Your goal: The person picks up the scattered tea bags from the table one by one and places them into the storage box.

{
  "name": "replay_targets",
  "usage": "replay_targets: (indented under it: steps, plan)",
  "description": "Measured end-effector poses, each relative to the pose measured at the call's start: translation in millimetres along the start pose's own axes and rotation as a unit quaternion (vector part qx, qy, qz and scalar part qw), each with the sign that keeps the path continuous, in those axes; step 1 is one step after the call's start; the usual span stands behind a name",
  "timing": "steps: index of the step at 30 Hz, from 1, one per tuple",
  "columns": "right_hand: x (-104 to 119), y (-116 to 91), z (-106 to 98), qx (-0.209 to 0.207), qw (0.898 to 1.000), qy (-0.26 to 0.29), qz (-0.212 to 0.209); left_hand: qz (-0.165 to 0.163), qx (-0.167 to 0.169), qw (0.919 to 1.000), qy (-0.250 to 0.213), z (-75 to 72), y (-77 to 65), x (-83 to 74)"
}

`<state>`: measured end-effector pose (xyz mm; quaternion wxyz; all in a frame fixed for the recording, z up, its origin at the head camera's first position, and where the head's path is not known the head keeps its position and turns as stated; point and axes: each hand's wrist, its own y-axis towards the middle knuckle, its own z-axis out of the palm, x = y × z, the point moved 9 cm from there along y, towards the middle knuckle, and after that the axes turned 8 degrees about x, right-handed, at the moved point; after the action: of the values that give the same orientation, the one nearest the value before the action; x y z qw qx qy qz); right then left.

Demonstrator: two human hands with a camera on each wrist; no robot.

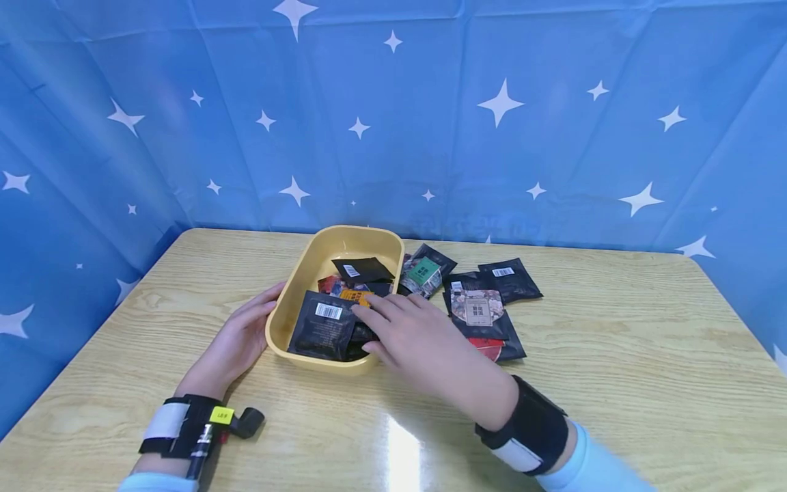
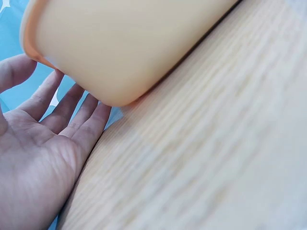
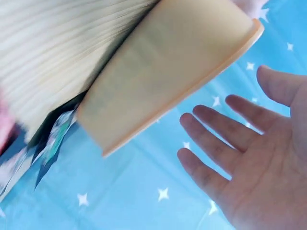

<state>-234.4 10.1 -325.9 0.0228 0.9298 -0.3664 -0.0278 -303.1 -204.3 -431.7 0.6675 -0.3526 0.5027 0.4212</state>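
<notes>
A yellow plastic bin (image 1: 337, 236) stands on the wooden table with several black packets inside. On top at its near end lies a packet (image 1: 322, 326) with a white barcode label; another barcoded packet (image 1: 364, 270) lies toward the far end. My left hand (image 1: 242, 333) rests against the bin's left side. In the left wrist view its extended fingers (image 2: 88, 112) meet the bin wall. Over the bin's right rim reaches my right hand (image 1: 413, 336). The right wrist view shows its fingers (image 3: 216, 143) spread, with nothing held.
Right of the bin, several packets lie in a loose pile: one with a green label (image 1: 424, 271), one with a floral label (image 1: 477, 311) and a barcoded one (image 1: 512, 280) at the pile's right. A blue star-patterned curtain (image 1: 430, 123) hangs behind the table (image 1: 645, 342).
</notes>
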Motion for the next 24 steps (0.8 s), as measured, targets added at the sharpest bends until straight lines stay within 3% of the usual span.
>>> replay_targets:
  steps: [8,15,24]
  plan:
    - [-30.0,-27.6,2.4,0.008,1.0,0.025,0.015,0.004,-0.003,1.0,-0.001,-0.4,0.2,0.6]
    - [-67.5,-37.0,14.7,0.053,0.994,0.052,0.074,0.002,0.001,1.0,0.0,0.7,-0.9,0.0]
    - [-126.5,-49.8,48.9,0.147,0.966,0.099,0.187,-0.005,-0.006,1.0,0.003,1.3,-1.1,-0.3]
